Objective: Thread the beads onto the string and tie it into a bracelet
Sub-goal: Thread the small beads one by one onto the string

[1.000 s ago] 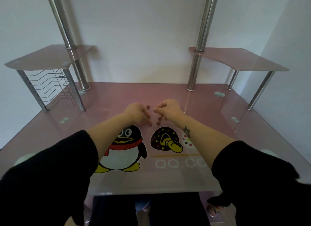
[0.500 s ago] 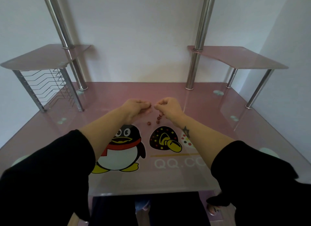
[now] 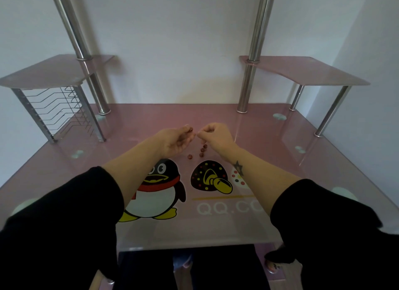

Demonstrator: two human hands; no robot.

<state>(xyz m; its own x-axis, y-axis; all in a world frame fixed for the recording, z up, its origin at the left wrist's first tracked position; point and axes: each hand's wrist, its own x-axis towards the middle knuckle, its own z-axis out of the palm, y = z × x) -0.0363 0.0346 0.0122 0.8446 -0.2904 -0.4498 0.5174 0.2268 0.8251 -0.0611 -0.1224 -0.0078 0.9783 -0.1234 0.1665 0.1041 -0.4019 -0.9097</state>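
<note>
My left hand is raised over the middle of the pink glass desk and pinches a small dark red bead between thumb and forefinger. My right hand is held just to its right, fingertips pinched together and almost touching the bead; the string is too thin to make out. Three more dark red beads lie on the glass below the hands: one bead near the left hand, a second bead and a third bead by the right palm.
A penguin sticker and a mushroom sticker lie under the glass near me. Two chrome poles rise at the back. A raised shelf with a wire rack stands left, another raised shelf right.
Both hands lifted off the desk and moved a little away from me. My left hand now holds a bead up at its fingertips, close to the right hand's pinch.
</note>
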